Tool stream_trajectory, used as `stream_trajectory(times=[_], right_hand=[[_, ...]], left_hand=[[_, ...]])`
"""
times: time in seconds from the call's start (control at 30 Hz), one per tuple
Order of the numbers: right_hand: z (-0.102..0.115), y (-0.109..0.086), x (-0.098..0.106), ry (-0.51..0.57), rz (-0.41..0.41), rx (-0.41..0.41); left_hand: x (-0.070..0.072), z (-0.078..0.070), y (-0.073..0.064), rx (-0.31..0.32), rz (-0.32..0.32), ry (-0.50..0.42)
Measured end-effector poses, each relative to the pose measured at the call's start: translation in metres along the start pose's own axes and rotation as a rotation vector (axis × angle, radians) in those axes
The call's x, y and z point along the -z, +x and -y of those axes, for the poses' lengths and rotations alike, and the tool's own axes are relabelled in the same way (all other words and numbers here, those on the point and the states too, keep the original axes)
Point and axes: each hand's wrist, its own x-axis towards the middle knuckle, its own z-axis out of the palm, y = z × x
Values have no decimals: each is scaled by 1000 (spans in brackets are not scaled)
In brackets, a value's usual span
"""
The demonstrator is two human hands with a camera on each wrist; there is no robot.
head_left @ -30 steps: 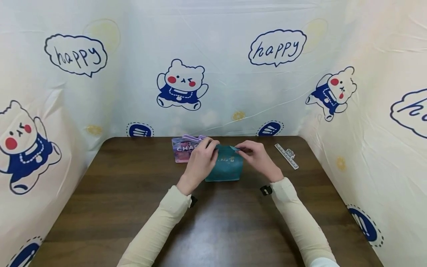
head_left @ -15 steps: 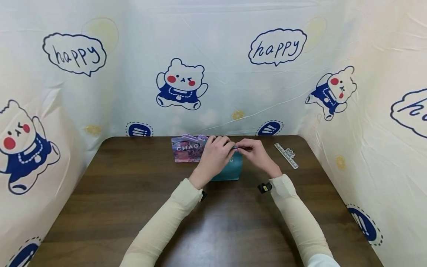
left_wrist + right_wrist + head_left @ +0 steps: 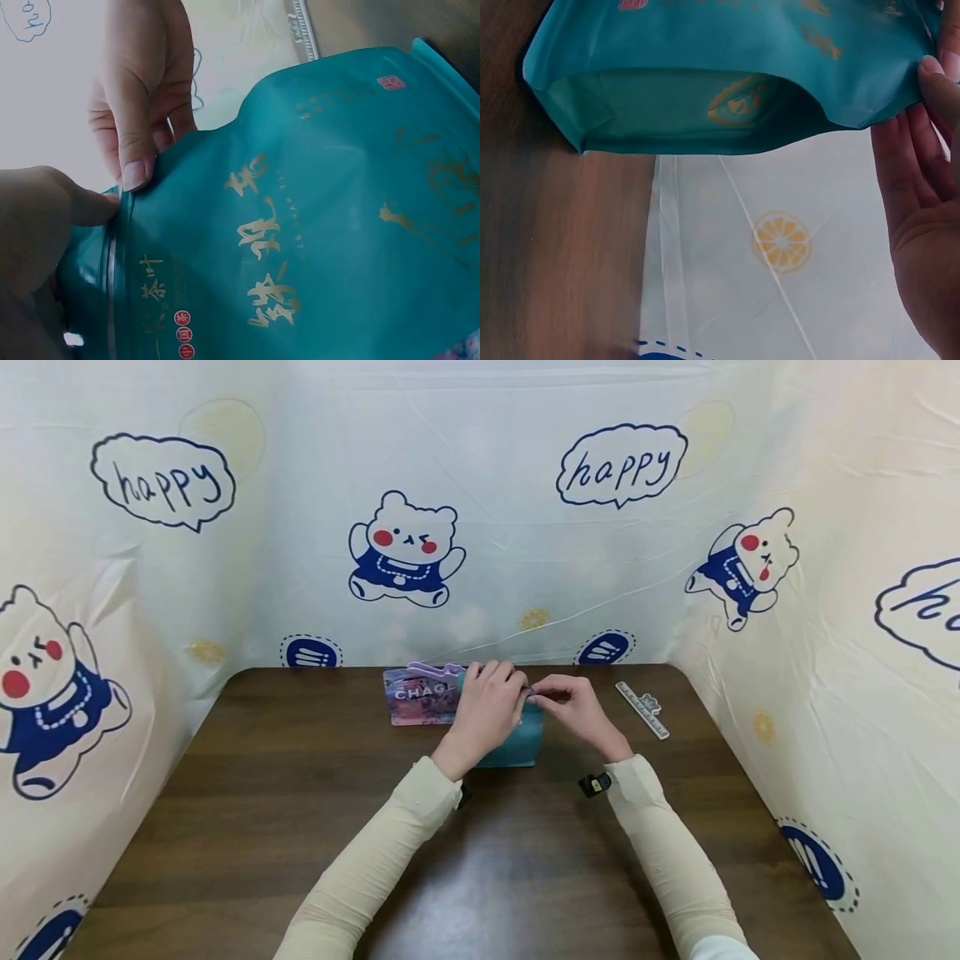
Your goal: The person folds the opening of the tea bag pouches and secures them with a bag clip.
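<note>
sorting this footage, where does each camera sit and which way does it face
Head: on the head, forward and down at the table; left hand, right hand, both sleeves show.
Left wrist: on that wrist, facing the lettered front of the teal pouch; both hands show.
Right wrist: on that wrist, facing the pouch's side and backdrop; right hand shows.
Both wrist views share the pouch.

Walled by bear-printed sheeting [image 3: 502,560] past the far and side edges of a brown tabletop [image 3: 277,802]. Gleams toward the near edge.
</note>
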Motion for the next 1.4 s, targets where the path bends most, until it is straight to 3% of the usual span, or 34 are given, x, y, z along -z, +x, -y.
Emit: stream_trajectory(times=[0.3,0.6,0.8,1.1,1.4], right_hand=[[-1,1,3,10,72,5],[-2,1,5,15,89,-11],[-2,1,6,25,97,-31],[-9,-11,5,76,54,-154],[-14,-9,4,84,56,-75]], left_hand=[[2,-1,-1,7,26,-32],[0,-1,-4,-4,-8,-27],[2,-3,0,27,17,-19],[5,-5,2,67,58,-49],[6,-6,2,86,69,-82]])
